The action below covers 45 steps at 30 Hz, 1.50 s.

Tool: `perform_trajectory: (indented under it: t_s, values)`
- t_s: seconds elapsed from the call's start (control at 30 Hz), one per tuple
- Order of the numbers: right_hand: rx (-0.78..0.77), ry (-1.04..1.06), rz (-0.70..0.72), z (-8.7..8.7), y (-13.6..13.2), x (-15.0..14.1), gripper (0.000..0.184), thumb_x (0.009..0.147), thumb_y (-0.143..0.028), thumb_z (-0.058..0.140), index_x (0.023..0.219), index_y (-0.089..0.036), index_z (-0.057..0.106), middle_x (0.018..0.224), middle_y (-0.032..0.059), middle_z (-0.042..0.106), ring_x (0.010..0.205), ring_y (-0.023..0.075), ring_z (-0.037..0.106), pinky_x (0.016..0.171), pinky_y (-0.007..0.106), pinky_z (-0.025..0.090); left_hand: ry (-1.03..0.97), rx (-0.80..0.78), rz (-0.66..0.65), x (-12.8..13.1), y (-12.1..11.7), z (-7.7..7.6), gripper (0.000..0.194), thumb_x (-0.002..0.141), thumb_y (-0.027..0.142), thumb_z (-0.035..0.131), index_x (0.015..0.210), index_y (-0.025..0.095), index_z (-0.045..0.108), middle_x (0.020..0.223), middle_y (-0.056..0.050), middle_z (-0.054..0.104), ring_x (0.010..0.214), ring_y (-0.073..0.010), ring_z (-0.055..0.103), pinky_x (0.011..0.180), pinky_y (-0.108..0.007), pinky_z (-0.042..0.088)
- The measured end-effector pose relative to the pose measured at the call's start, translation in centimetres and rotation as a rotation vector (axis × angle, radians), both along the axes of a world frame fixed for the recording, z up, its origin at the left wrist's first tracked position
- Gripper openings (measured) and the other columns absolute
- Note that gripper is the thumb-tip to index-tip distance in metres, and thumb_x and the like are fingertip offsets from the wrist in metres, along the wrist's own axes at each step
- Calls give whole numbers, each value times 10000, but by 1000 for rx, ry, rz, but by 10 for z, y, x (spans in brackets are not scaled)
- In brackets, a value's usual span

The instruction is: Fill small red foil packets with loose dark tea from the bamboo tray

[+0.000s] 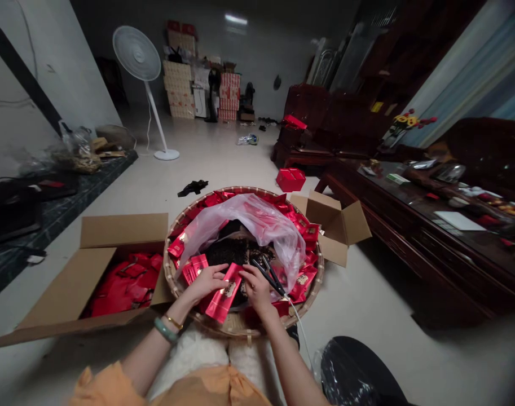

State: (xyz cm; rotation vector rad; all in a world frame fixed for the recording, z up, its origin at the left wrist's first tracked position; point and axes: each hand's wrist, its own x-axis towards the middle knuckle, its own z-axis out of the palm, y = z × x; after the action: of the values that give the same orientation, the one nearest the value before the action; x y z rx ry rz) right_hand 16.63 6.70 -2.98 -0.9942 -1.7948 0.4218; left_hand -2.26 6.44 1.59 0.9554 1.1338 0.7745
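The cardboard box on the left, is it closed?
No, the left cardboard box stands open, with red items showing inside.

Both arms reach forward from the body, slanting inward so the hands come close together without touching. The left forearm (141,361) angles up and to the right, its elbow end under a loose sleeve (102,389). Beyond the left wrist (187,301), the left grip (208,282) is closed lightly, back upward, fingers bent and pointing to the right. The right forearm (286,355) slants up and to the left, bare. The right grip (257,287) is partly curled, its fingertips pointing toward the left hand; how firmly they press is unclear.
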Motion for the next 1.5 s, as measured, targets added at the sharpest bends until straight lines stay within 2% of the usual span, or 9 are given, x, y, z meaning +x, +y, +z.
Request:
perform_trajectory:
  t_s: [0.13, 0.3, 0.47, 0.57, 0.77, 1.03, 1.2, 1.33, 1.5]
  values:
    - [-191, 70, -54, 9, 5, 7, 461, 804, -174, 511, 1265, -184, 511, 1080, 123, 597, 885, 186, 621, 768, 320, 534, 294, 223, 21, 16, 4, -2, 477, 595, 206, 689, 1060, 102, 655, 722, -38, 716, 658, -181, 643, 600, -261, 478]
    - [-197, -60, -65, 15, 6, 8, 396, 811, -218, 548, 1205, -184, 565, 1021, 112, 618, 931, 213, 604, 824, 346, 509, 370, 348, 132, 33, 5, 0, 218, 606, 203, 659, 810, 143, 706, 767, -57, 722, 726, -201, 657, 677, -289, 502]
    - [-1, -133, -174, 5, -1, 2, 425, 891, -204, 423, 1314, -172, 458, 1217, 152, 560, 1134, 235, 520, 933, 406, 453, 168, 238, 340, 51, 5, -13, 207, 563, 185, 689, 762, 132, 666, 722, -42, 703, 703, -176, 651, 700, -295, 518]
    - [100, -155, -161, 1, -3, 5, 360, 902, -193, 404, 1240, -180, 529, 1289, 155, 512, 1178, 235, 490, 941, 407, 447, 60, 179, 390, 60, 3, -21, 242, 547, 211, 718, 763, 125, 650, 709, -39, 699, 695, -169, 653, 711, -303, 525]
    - [4, -75, -246, 4, -3, 13, 404, 877, -245, 477, 1269, -151, 477, 1094, 154, 569, 1024, 227, 537, 865, 400, 474, 101, 282, 384, 66, 0, -27, 214, 574, 231, 698, 760, 128, 667, 722, -48, 705, 693, -171, 653, 699, -299, 525]
    - [29, -125, -255, 16, -6, -7, 313, 892, -238, 449, 1189, -205, 545, 1057, 114, 559, 995, 220, 492, 854, 391, 431, 129, 323, 349, 48, 0, -26, 202, 611, 208, 664, 799, 134, 668, 752, -51, 713, 702, -171, 661, 691, -295, 537]
    - [-1, -221, -336, 26, -1, -21, 188, 847, -342, 548, 901, -179, 625, 914, 95, 531, 873, 219, 467, 755, 368, 423, 347, 398, 306, 25, -1, -21, 151, 664, 200, 626, 797, 150, 676, 747, -45, 710, 684, -171, 657, 674, -282, 525]
    - [6, -410, -206, 33, 2, -33, 187, 888, -277, 486, 794, -189, 622, 801, 68, 541, 790, 201, 448, 689, 321, 398, 512, 491, 220, 7, 1, -13, 139, 689, 191, 611, 804, 178, 688, 748, -26, 714, 677, -168, 652, 662, -269, 512]
    - [-87, -382, -25, 37, 2, -42, 223, 918, -239, 414, 841, -202, 620, 790, 53, 600, 774, 188, 497, 688, 302, 399, 471, 457, 204, -11, 3, -17, 162, 679, 202, 634, 826, 179, 698, 740, -33, 715, 674, -178, 656, 665, -272, 517]
